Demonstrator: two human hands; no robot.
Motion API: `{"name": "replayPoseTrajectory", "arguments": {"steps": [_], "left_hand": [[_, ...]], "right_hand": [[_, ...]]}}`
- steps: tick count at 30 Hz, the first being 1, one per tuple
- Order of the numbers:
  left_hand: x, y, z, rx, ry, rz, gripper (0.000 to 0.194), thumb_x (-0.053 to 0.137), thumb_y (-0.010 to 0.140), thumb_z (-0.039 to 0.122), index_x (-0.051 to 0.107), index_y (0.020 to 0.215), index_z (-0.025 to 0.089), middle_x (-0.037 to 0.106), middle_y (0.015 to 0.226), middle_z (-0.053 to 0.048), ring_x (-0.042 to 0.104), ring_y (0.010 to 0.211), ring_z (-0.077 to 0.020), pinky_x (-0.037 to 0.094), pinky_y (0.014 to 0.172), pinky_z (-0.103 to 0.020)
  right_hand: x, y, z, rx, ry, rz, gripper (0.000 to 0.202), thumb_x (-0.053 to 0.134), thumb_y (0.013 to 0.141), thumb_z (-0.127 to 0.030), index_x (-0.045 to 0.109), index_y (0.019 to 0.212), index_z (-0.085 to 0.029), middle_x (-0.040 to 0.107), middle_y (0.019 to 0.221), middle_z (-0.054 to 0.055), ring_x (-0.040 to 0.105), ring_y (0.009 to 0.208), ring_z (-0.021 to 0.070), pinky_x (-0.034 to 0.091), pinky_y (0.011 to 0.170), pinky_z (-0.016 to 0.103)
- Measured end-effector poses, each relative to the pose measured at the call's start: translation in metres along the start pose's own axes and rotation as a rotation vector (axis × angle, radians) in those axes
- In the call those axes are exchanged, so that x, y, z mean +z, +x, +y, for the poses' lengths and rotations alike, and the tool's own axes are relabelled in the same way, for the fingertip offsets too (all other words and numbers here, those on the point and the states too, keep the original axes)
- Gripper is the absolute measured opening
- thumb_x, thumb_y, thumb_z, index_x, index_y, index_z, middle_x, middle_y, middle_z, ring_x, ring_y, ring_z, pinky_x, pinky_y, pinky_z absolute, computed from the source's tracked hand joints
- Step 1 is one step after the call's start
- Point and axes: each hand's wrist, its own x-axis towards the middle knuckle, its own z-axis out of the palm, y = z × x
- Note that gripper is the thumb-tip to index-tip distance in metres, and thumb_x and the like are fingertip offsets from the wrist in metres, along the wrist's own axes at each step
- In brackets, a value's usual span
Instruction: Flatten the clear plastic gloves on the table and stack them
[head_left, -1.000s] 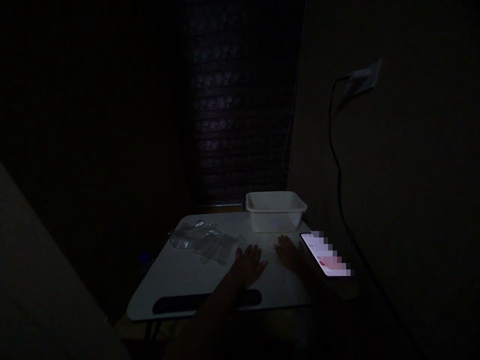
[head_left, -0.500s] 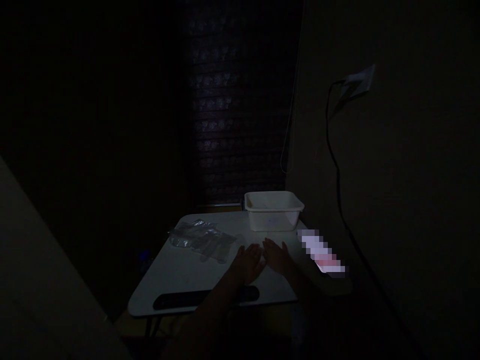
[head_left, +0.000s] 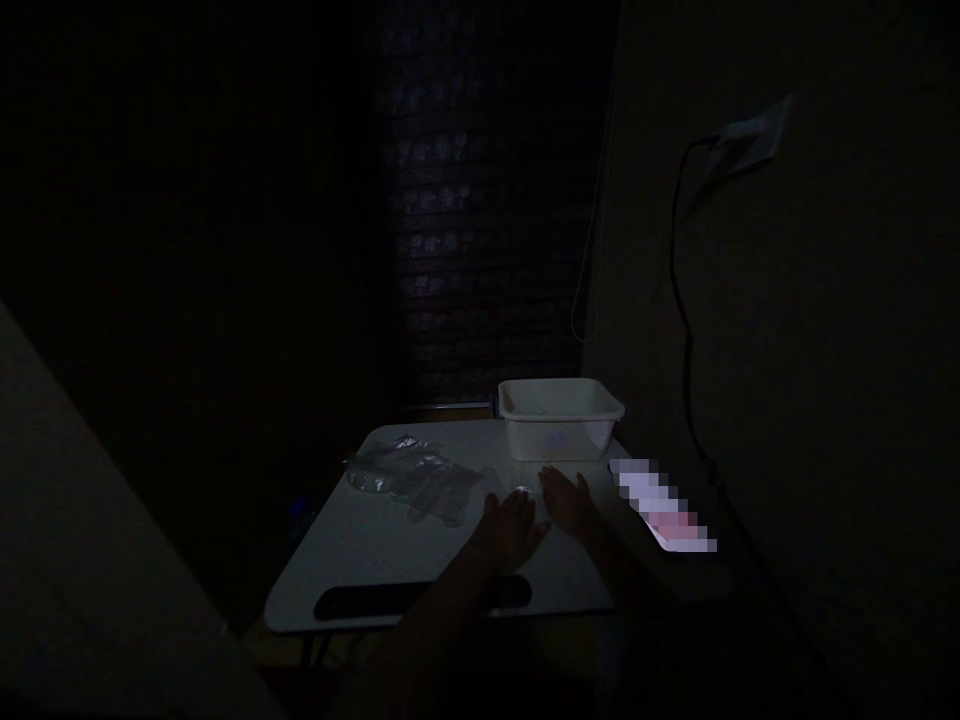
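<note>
My left hand (head_left: 511, 530) is palm down over the white folding table (head_left: 360, 560), fingers stretched out and thumb apart. Beside it on the right, my right hand (head_left: 568, 505) has its fingers extended and its thumb raised. A small, pale, shiny piece (head_left: 525, 489) shows just beyond the left fingertips; the dark hides what it is. To the left lies a crumpled clear plastic bag (head_left: 420, 480), close to my left hand. Behind my right hand stands a white plastic tub (head_left: 562, 438).
A lit, pixelated screen, perhaps a phone (head_left: 664, 505), lies at the table's right side. A black slot (head_left: 375, 600) runs along the front edge. On the right wall, a black cable (head_left: 688, 360) hangs from a socket (head_left: 757, 135). A dark blind (head_left: 442, 240) covers the back.
The view has shifted slightly, so the table and tub appear further right. My hands have moved a little apart, and a small shiny piece now shows between them.
</note>
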Motion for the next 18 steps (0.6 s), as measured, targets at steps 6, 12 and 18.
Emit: {"name": "replayPoseTrajectory", "arguments": {"steps": [6, 12, 18], "left_hand": [[-0.010, -0.007, 0.006, 0.001, -0.007, -0.029, 0.052, 0.010, 0.084, 0.039, 0.034, 0.120, 0.010, 0.035, 0.126, -0.016, 0.028, 0.117, -0.0240, 0.022, 0.088, -0.046], [-0.012, -0.012, 0.005, 0.023, -0.040, -0.032, 0.051, 0.008, 0.084, 0.040, 0.035, 0.119, 0.014, 0.035, 0.126, -0.014, 0.029, 0.116, -0.0238, 0.021, 0.088, -0.048], [-0.013, -0.014, 0.005, 0.036, -0.038, -0.042, 0.055, 0.003, 0.084, 0.039, 0.033, 0.121, 0.012, 0.035, 0.126, -0.015, 0.029, 0.116, -0.0234, 0.019, 0.090, -0.048]], "right_hand": [[-0.015, -0.007, -0.014, -0.145, 0.072, -0.136, 0.046, 0.027, 0.072, -0.014, 0.045, 0.114, -0.021, 0.042, 0.123, 0.004, 0.031, 0.117, 0.0134, 0.015, 0.096, 0.041], [-0.019, -0.005, -0.020, -0.195, 0.078, -0.176, 0.045, 0.030, 0.071, -0.016, 0.046, 0.113, -0.020, 0.041, 0.124, 0.005, 0.030, 0.117, 0.0155, 0.015, 0.096, 0.042], [-0.008, 0.012, -0.015, -0.138, 0.019, -0.161, 0.048, 0.029, 0.070, -0.013, 0.044, 0.115, -0.018, 0.039, 0.126, 0.006, 0.028, 0.118, 0.0167, 0.016, 0.095, 0.043]]}}
